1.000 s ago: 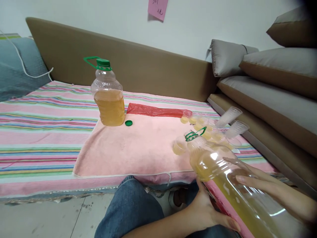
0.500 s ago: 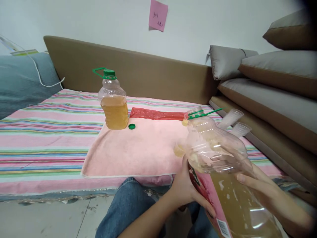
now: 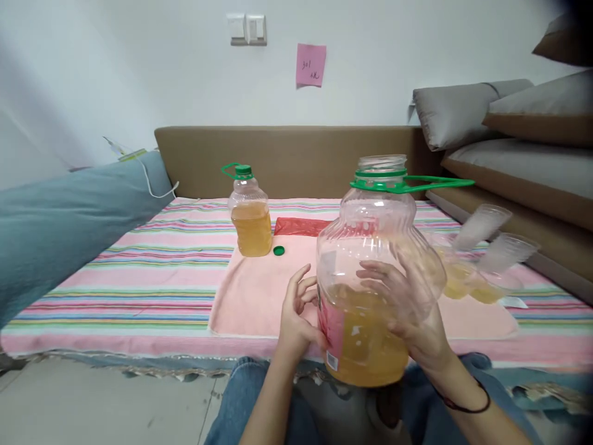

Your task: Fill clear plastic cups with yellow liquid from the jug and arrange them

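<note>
A large clear plastic jug (image 3: 370, 247), uncapped, with a green handle ring and amber liquid in its lower half, stands upright between my hands in front of the bed edge. My left hand (image 3: 296, 318) presses its left side with fingers curled. My right hand (image 3: 412, 309) wraps around its right and far side, seen partly through the plastic. A smaller capped bottle (image 3: 250, 213) of the same liquid stands on the pink towel (image 3: 250, 290). A loose green cap (image 3: 278, 250) lies beside it.
Several small plastic cups (image 3: 467, 278), some filled with amber liquid and two tilted empty ones, sit on the towel at right. A red bag (image 3: 301, 226) lies behind. The striped sheet (image 3: 152, 272) covers the bed. Cushions (image 3: 509, 123) are stacked right, a blue pillow (image 3: 55, 228) left.
The big jug went from tilted with its mouth toward the cups to upright in both hands. The view lifted and swung, showing more wall.
</note>
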Tool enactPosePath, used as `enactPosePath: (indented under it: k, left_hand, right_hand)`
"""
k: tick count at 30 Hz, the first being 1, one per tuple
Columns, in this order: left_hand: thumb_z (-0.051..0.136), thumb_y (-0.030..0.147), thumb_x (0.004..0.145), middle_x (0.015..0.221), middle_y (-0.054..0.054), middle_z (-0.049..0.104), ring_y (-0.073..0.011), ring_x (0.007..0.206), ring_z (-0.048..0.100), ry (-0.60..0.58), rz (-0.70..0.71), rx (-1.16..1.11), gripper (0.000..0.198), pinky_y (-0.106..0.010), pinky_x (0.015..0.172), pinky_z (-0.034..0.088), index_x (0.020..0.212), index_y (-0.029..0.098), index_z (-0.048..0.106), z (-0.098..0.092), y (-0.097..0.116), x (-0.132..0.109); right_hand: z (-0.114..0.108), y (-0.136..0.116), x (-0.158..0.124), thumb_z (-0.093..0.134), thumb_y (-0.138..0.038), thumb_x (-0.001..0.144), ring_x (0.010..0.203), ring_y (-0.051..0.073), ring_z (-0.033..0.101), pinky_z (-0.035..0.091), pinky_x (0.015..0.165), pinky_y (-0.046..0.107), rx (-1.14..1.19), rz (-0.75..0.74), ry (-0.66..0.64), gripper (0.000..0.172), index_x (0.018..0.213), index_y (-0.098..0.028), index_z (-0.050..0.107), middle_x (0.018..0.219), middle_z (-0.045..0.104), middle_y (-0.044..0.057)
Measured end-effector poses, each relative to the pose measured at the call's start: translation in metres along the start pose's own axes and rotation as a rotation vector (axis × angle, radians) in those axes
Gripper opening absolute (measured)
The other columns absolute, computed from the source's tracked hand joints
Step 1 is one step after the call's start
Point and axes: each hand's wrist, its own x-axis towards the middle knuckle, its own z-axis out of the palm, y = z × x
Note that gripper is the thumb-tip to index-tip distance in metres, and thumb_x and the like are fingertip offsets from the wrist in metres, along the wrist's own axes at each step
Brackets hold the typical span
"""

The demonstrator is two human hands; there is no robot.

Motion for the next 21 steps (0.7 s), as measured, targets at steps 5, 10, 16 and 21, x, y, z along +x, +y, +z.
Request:
enactPosePath:
  k: [5, 10, 16, 21]
  left_hand:
    - [0.054, 0.065, 0.079, 0.12, -0.014, 0.064, -0.0259, 0.111, 0.061, 0.335, 0.102, 0.179, 0.06, -0.039, 0.096, 0.048, 0.115, 0.018, 0.059, -0.024, 0.018, -0.001]
    - [0.031, 0.059, 0.093, 0.127, -0.014, 0.06, -0.0237, 0.118, 0.057, 0.671, 0.03, 0.224, 0.055, -0.041, 0.1, 0.044, 0.117, 0.017, 0.058, -0.043, 0.024, -0.003]
    - [0.032, 0.062, 0.092, 0.139, -0.012, 0.052, -0.0249, 0.132, 0.046, 0.735, -0.031, 0.153, 0.06, -0.041, 0.11, 0.036, 0.127, 0.019, 0.052, -0.059, 0.025, 0.001]
    - [0.03, 0.06, 0.093, 0.148, -0.007, 0.042, -0.0218, 0.138, 0.037, 0.75, -0.01, 0.178, 0.058, -0.036, 0.114, 0.031, 0.135, 0.023, 0.045, -0.061, 0.025, 0.002]
  right_hand:
    - [0.055, 0.028, 0.031, 0.082, -0.048, 0.062, 0.113, 0.032, 0.057, 0.046, 0.096, 0.052, 0.072, -0.133, 0.061, 0.096, 0.142, -0.032, 0.032, 0.123, 0.057, 0.01]
    - [0.1, 0.072, 0.063, 0.08, -0.045, 0.063, 0.112, 0.03, 0.058, 0.047, 0.095, 0.05, 0.084, -0.183, 0.012, 0.094, 0.141, -0.028, 0.031, 0.124, 0.056, 0.012]
    - [0.142, 0.113, 0.083, 0.079, -0.052, 0.063, 0.113, 0.031, 0.057, 0.048, 0.095, 0.05, 0.165, -0.158, -0.066, 0.09, 0.137, -0.027, 0.035, 0.124, 0.056, 0.012]
    - [0.167, 0.133, 0.086, 0.08, -0.05, 0.062, 0.115, 0.031, 0.056, 0.048, 0.098, 0.05, 0.204, -0.147, -0.092, 0.089, 0.136, -0.026, 0.035, 0.124, 0.056, 0.012]
